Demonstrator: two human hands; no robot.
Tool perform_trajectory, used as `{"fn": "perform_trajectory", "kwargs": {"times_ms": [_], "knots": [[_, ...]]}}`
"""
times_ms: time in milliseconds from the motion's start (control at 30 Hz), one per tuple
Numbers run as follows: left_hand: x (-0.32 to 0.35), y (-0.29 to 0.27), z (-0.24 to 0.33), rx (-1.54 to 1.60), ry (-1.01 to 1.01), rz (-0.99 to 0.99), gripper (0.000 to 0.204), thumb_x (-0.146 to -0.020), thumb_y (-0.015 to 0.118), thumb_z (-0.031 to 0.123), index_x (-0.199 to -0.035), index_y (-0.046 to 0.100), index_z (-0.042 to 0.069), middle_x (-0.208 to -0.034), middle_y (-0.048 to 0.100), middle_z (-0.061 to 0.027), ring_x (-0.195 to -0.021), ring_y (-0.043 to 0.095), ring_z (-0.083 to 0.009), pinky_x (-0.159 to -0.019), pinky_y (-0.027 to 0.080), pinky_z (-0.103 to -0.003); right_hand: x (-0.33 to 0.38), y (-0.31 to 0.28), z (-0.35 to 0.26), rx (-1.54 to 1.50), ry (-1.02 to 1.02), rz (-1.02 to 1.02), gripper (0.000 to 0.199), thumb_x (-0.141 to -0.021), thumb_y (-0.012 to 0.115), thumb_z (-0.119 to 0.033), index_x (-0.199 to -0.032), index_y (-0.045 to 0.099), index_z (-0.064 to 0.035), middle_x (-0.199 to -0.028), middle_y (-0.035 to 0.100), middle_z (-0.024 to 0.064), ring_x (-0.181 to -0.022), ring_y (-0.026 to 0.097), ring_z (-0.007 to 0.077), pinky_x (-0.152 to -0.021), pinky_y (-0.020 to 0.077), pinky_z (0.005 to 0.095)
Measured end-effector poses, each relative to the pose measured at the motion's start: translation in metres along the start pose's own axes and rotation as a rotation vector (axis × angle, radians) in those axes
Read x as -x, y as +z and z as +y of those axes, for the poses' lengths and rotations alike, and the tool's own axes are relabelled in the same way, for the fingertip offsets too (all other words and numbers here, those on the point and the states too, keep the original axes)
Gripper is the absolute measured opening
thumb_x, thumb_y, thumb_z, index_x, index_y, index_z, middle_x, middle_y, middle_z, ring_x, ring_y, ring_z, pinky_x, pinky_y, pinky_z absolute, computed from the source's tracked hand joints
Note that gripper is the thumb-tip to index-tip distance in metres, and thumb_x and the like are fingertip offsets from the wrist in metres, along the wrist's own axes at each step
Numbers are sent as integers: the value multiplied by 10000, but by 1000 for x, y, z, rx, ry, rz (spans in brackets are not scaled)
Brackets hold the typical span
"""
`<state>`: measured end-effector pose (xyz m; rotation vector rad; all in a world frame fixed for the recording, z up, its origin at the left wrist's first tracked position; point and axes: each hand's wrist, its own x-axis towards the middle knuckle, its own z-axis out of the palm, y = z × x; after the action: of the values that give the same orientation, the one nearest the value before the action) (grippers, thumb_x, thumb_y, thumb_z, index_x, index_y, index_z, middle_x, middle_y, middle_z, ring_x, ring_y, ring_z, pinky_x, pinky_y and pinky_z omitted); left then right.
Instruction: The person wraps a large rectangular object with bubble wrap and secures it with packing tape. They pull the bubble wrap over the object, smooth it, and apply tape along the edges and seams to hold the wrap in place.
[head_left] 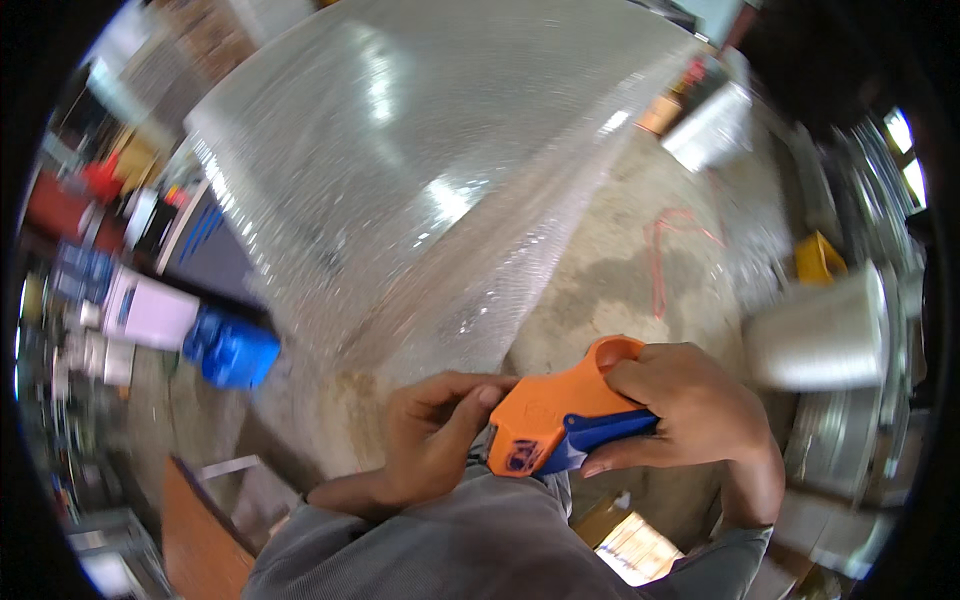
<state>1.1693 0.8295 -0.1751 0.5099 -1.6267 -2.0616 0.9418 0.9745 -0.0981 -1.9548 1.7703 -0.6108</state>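
My right hand (pixel 700 405) is wrapped around an orange and blue hand-held tool (pixel 545 415), which looks like a tape dispenser. It has a rounded orange loop at the top and a blue lever-like part below, partly covered by the fingers. My left hand (pixel 430 430) is closed at the tool's left end, thumb and forefinger pinched together against it. Whatever lies in that pinch is too small to make out. Beyond both hands stands a large item under clear bubble wrap (pixel 330 180), with a loose fold hanging along its right side.
A blue container (pixel 235 350) and a pale pink box (pixel 150 312) are at the left. A brown panel (pixel 205 535) stands at lower left. On the right are a large whitish roll (pixel 820 335) and a yellow object (pixel 818 258). Pinkish-red cord (pixel 660 255) lies on the concrete floor.
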Motion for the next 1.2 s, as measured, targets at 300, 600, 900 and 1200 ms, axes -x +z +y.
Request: {"fn": "perform_trajectory", "kwargs": {"times_ms": [300,600,900,1200], "knots": [[54,36,31,-317,405,752,213,-1057,570,89,-1078,675,-95,-1005,752,-163,-906,694,-151,-821,552,-274,-97,-55,-19,-108,-356,-453,597,-858,748,-588,-875,560,-22,-686,577,203,-623,613,429,-570,464,446],[45,-54,-25,164,746,1383,231,-1059,592,147,-960,666,-47,-861,716,-121,-776,641,-124,-746,516,-277,-227,-49,-113,488,-509,-602,597,-733,890,-532,-904,651,-13,-637,631,134,-607,707,302,-572,529,332],[-43,-90,-95,264,339,1370,249,-1043,628,205,-996,722,-20,-722,668,-45,-585,585,-83,-579,490,-244,-332,-44,-127,552,-83,-780,638,-802,818,-598,-671,657,6,-546,564,78,-481,565,167,-473,415,305],[-61,-84,-135,-35,307,1297,897,-897,778,131,-1592,221,31,-1280,483,-113,-1140,481,-209,-912,456,-342,-332,-51,-50,423,-110,-860,638,-834,751,-631,-836,718,7,-673,660,176,-621,672,278,-590,502,384]]}}
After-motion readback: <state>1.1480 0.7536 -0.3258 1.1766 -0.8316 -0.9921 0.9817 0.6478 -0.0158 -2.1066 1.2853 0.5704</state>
